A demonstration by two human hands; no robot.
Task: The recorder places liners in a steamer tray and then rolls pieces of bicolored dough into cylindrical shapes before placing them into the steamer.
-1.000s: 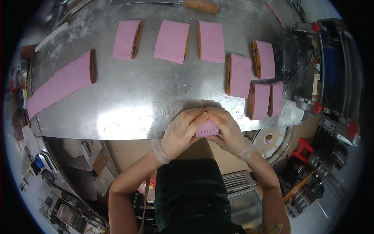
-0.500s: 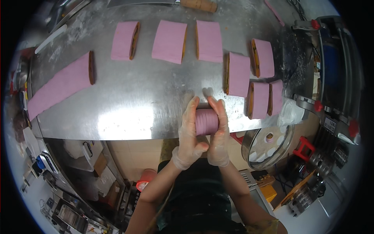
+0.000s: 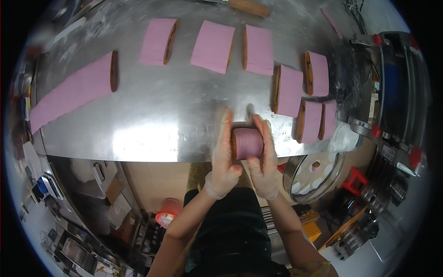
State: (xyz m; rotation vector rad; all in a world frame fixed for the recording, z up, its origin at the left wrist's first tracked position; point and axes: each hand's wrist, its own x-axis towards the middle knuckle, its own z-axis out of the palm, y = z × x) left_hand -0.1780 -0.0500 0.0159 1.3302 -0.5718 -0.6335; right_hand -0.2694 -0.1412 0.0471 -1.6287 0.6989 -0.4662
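Just above the near edge of the metal table, a short pink dough roll (image 3: 248,144) with fine scored lines across it sits between my two hands, which wear clear gloves. Its brownish layered end faces my left hand (image 3: 223,159), whose straight fingers lie along that end, blurred at the tips. Along the opposite end, my right hand (image 3: 265,161) holds the roll, its thumb at the near side. Further up the table lie several flat pink dough pieces (image 3: 212,46) with brown filling at their cut sides. A longer, tapering pink piece (image 3: 76,90) rests at the left.
A wooden-handled knife (image 3: 249,7) lies at the far edge. Clear plastic (image 3: 344,136) rests at the table's right corner. Below that corner stands a round metal-rimmed tray (image 3: 295,196) with white paper rounds and one small piece. Machinery (image 3: 392,92) borders the right side.
The dough roll has turned a little between my hands, so its brown left end now shows. My right hand has shifted slightly right. The whole view has moved slightly.
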